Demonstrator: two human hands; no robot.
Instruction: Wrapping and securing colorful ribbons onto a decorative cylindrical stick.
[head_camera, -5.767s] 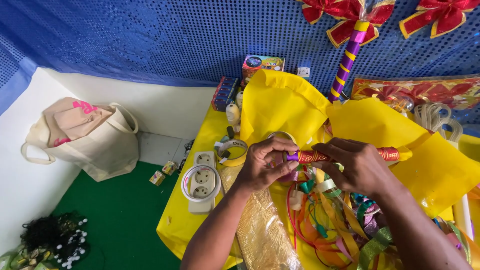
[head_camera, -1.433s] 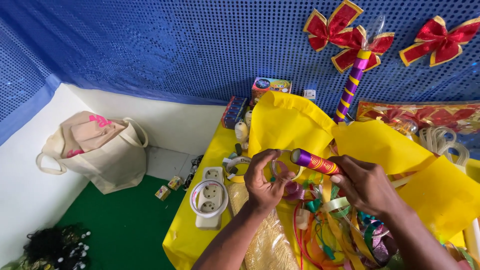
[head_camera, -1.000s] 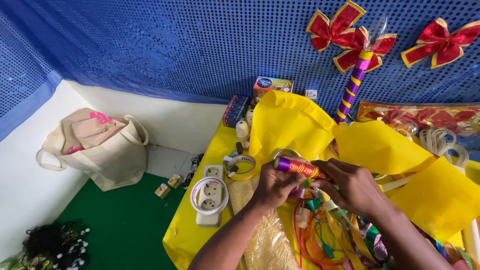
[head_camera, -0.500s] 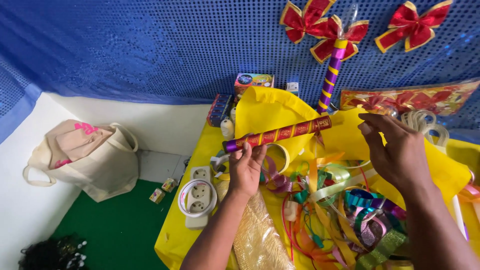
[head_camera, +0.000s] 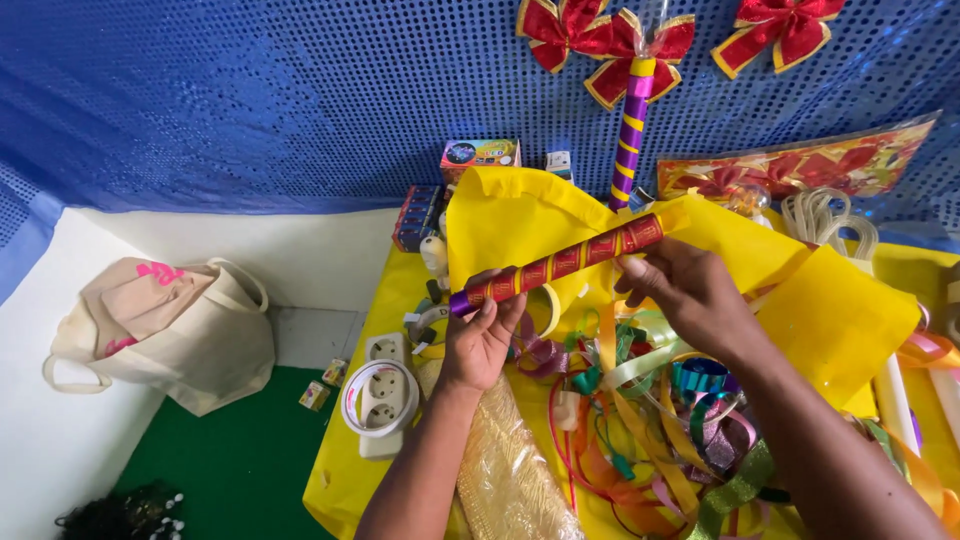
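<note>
Blue sequinned cloth (head_camera: 250, 100) covered the wall behind the work surface, with red ribbon bows (head_camera: 790, 25) pinned high on it and a purple-and-yellow striped stick (head_camera: 628, 130) topped by another bow standing against it. Below lay a table under a yellow cover (head_camera: 350, 480), crowded with a heap of coloured ribbons (head_camera: 660, 440), folded yellow fabric (head_camera: 840, 320), a gold mesh sheet (head_camera: 505, 480), a white power strip (head_camera: 382, 395) wrapped in its cord, a tape roll (head_camera: 425, 322), and small boxes (head_camera: 480, 155) near the wall. To the left, a cream tote bag (head_camera: 170, 330) leaned against a white ledge (head_camera: 60, 440), above a green floor (head_camera: 240, 465).

Above the ribbons, the person held a wrapped stick (head_camera: 555, 265), red with gold bands and purple at its lower end, tilted up toward the right. The left hand (head_camera: 480, 335) had its fingers closed round the purple end from below. The right hand (head_camera: 690, 295) pinched the upper end, thumb and fingertips pressed against the wrapping, other fingers loosely curled.
</note>
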